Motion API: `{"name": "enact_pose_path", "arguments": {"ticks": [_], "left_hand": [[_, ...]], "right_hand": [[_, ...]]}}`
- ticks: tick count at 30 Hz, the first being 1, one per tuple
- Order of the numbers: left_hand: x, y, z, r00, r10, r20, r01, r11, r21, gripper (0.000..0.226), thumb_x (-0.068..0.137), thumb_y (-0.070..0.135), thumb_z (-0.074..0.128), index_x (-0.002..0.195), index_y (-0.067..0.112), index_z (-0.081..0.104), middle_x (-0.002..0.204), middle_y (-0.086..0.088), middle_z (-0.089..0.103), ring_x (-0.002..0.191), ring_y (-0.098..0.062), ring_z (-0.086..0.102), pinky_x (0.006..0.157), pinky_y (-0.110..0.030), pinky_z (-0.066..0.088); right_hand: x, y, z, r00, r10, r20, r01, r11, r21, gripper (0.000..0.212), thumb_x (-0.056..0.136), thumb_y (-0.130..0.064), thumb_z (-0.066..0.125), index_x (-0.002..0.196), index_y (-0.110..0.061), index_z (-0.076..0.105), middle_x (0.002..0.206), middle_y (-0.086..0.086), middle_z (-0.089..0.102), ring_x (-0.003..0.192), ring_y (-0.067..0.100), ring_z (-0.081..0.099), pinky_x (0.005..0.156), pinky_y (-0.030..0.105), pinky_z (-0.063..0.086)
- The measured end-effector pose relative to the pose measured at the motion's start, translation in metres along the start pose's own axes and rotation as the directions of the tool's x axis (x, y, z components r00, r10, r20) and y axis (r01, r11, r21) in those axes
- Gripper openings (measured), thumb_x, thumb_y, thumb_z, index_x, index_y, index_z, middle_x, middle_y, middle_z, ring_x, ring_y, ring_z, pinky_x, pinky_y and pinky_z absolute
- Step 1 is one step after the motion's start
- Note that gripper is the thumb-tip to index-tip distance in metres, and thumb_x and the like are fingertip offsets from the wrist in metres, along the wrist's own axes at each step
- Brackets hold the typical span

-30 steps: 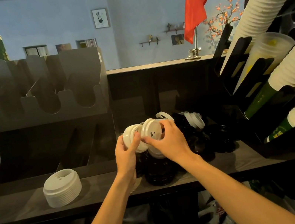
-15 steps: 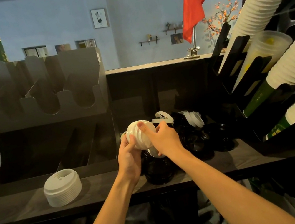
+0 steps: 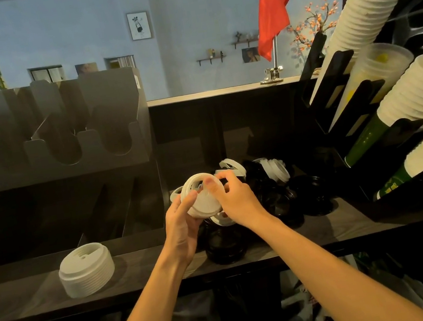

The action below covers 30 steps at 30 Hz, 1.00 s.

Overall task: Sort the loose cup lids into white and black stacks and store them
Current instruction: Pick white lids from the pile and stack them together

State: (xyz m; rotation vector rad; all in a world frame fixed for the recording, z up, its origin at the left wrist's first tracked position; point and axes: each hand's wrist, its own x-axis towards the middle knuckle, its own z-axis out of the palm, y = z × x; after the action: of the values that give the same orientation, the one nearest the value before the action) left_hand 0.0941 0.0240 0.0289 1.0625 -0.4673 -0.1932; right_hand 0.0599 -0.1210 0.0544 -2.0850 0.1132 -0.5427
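1. The left hand [image 3: 181,227] is curling around a few nested white lids [image 3: 202,204]. It is cupping them from below and from the side, so the edges are lining up.
2. The right hand [image 3: 235,201] is pinching the rim of the front lid between thumb and fingertips, apparently seating it onto the ones behind.
3. The held lids are hanging in the air just above the mixed heap at the middle of the counter [image 3: 138,267]. They are touching only the two hands.
4. Black lids [image 3: 275,200] are making up most of that heap, and a few loose white lids [image 3: 276,169] are lying tilted toward its back. Sorting looks partway done.
5. A finished white stack [image 3: 86,269] is standing upright on the counter, well to the left of the heap. This is likely keeping the colours apart and keeping the stack near the slotted rack [image 3: 46,132] for storing.
6. The held batch is probably heading for that stack. The loosely nested lids may be slipping apart unless gripped evenly.
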Motion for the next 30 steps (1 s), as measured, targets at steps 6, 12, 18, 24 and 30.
{"name": "enact_pose_path", "arguments": {"ticks": [6, 12, 18, 24, 30], "left_hand": [[-0.004, 0.002, -0.002, 0.999, -0.005, 0.052, 0.006, 1.000, -0.024, 0.067, 0.082, 0.042, 0.075, 0.138, 0.007, 0.059, 0.132, -0.021, 0.065, 0.118, -0.034, 0.066, 0.093, -0.038, 0.059], [0.000, 0.009, -0.010, 0.998, -0.040, 0.058, 0.037, 0.998, 0.040, 0.076, 0.073, 0.040, 0.081, 0.139, 0.009, 0.057, 0.133, -0.024, 0.062, 0.120, -0.040, 0.063, 0.097, -0.046, 0.057], [-0.002, 0.008, -0.009, 0.999, -0.036, 0.019, 0.035, 0.999, 0.033, 0.065, 0.079, 0.035, 0.079, 0.135, 0.009, 0.060, 0.126, -0.021, 0.067, 0.107, -0.030, 0.070, 0.088, -0.039, 0.061], [-0.002, 0.008, -0.005, 0.999, -0.040, -0.028, 0.041, 0.998, 0.055, 0.057, 0.077, 0.032, 0.077, 0.129, 0.011, 0.065, 0.114, -0.011, 0.071, 0.096, -0.022, 0.072, 0.076, -0.032, 0.061], [0.002, 0.006, -0.005, 0.968, 0.042, -0.247, 0.002, 0.984, 0.176, 0.033, 0.086, 0.026, 0.078, 0.115, 0.014, 0.068, 0.111, -0.012, 0.072, 0.105, -0.029, 0.071, 0.088, -0.043, 0.061]], "right_hand": [[-0.005, -0.004, 0.007, 0.997, -0.063, -0.045, 0.067, 0.993, 0.096, 0.050, 0.092, -0.065, 0.052, 0.125, -0.028, 0.059, 0.101, -0.016, 0.066, 0.091, 0.005, 0.065, 0.076, 0.021, 0.056], [-0.007, -0.016, 0.001, 0.998, -0.060, -0.004, 0.060, 0.994, 0.091, 0.048, 0.090, -0.066, 0.054, 0.117, -0.027, 0.060, 0.096, -0.011, 0.067, 0.084, 0.007, 0.065, 0.066, 0.015, 0.050], [-0.009, -0.017, 0.003, 0.999, -0.008, -0.031, 0.016, 0.968, 0.251, 0.041, 0.087, -0.062, 0.063, 0.104, -0.025, 0.063, 0.089, -0.008, 0.072, 0.085, 0.013, 0.070, 0.070, 0.027, 0.059], [-0.014, -0.014, 0.004, 0.999, -0.014, -0.050, 0.029, 0.953, 0.303, 0.034, 0.088, -0.059, 0.064, 0.100, -0.028, 0.064, 0.087, -0.003, 0.073, 0.089, 0.023, 0.070, 0.074, 0.042, 0.059], [-0.010, -0.005, -0.008, 0.991, -0.045, -0.123, 0.051, 0.998, 0.042, 0.029, 0.103, -0.054, 0.039, 0.118, -0.035, 0.055, 0.105, -0.015, 0.060, 0.104, 0.011, 0.061, 0.087, 0.033, 0.052]]}}
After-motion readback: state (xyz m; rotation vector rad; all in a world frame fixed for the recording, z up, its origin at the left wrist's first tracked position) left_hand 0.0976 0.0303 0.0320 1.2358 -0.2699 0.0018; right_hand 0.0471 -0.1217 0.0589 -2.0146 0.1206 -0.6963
